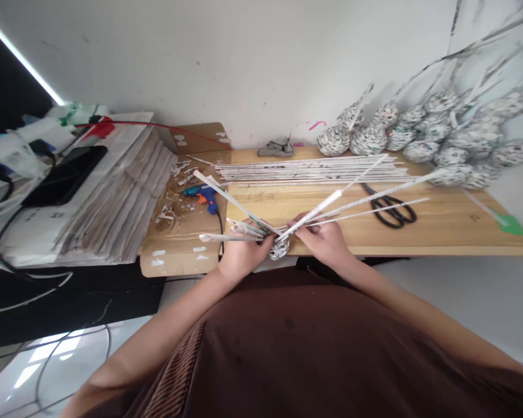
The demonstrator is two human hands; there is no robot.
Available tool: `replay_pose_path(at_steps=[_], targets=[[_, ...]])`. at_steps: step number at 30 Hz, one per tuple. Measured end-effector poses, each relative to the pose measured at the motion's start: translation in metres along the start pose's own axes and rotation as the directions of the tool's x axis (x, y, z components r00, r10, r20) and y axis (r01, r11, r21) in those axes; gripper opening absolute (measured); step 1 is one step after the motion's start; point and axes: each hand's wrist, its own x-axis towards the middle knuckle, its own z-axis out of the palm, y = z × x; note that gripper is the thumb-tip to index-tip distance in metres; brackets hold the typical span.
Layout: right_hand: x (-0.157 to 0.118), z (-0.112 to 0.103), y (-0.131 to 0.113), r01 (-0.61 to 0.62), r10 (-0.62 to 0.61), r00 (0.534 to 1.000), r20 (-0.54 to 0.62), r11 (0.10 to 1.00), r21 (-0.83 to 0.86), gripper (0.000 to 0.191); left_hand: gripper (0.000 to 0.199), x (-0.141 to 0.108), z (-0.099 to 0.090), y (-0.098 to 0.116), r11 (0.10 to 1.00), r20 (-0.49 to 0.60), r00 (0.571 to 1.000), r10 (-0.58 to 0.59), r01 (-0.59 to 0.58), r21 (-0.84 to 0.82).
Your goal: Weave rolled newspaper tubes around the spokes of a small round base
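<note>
Close to my body, at the table's front edge, I see a small woven paper piece (279,249) with rolled paper tubes fanning out of it. My left hand (244,252) is closed round its left side, thumb on the weave, with several tube ends sticking out to the left. My right hand (322,238) pinches the paper tubes (366,193) that reach out to the right. One thicker tube (314,213) slants up to the right, with a thinner length coming out of its end. The fingers hide part of the weave.
Behind lies a row of paper tubes (305,172). Black-handled scissors (390,210) rest at right, below several woven gourd shapes (370,139). A blue glue gun (207,197) lies on cardboard (178,264) among scraps. Stacked paper (117,197) with a phone (67,174) stands left.
</note>
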Motion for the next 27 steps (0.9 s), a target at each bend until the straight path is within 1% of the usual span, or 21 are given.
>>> replay_pose_path(at_steps=[3,6,9,12,14,15,17,19,22,25,27], targets=[[0.003,-0.003,0.001,-0.009,0.009,1.000,0.001,0.999,-0.053,0.028,0.007,0.000,0.001,0.001,1.000,0.001,1.000,-0.017,0.017,0.025],[0.006,-0.006,0.001,0.047,-0.044,0.999,0.023,0.988,-0.148,0.037,0.006,0.000,0.000,0.003,0.999,0.017,0.999,-0.042,0.042,0.017],[0.003,-0.008,-0.004,0.096,-0.082,0.995,0.062,0.958,-0.270,0.049,0.006,0.000,0.000,0.006,0.999,-0.006,0.999,-0.048,0.048,0.003],[-0.007,-0.010,-0.014,0.097,-0.074,0.995,0.074,0.917,-0.387,0.071,0.003,0.002,-0.001,0.008,0.997,-0.046,0.996,-0.070,0.068,-0.032],[-0.014,-0.011,-0.022,0.146,-0.106,0.988,0.111,0.873,-0.465,0.077,0.001,0.002,-0.001,0.009,0.993,-0.047,0.994,-0.103,0.100,-0.065],[-0.017,-0.011,-0.026,0.182,-0.130,0.982,0.138,0.849,-0.496,0.074,0.001,0.002,-0.001,0.010,0.991,-0.040,0.992,-0.116,0.113,-0.077],[-0.021,-0.011,-0.032,0.244,-0.177,0.969,0.175,0.817,-0.522,0.060,0.002,0.002,-0.001,0.010,0.988,-0.027,0.991,-0.130,0.127,-0.087],[-0.023,-0.010,-0.035,0.274,-0.217,0.961,0.171,0.822,-0.499,0.043,0.002,0.002,-0.001,0.010,0.989,-0.030,0.991,-0.127,0.124,-0.080],[-0.022,-0.005,-0.033,0.295,-0.251,0.955,0.159,0.869,-0.399,0.021,0.005,0.001,0.000,0.010,0.991,-0.023,0.994,-0.107,0.105,-0.083],[-0.020,0.000,-0.031,0.303,-0.269,0.950,0.159,0.917,-0.260,0.011,0.006,0.001,0.001,0.010,0.991,-0.012,0.995,-0.103,0.101,-0.093],[-0.018,0.002,-0.030,0.346,-0.321,0.936,0.147,0.916,-0.202,0.008,0.005,0.002,0.000,0.009,0.993,-0.019,0.996,-0.083,0.081,-0.088]])
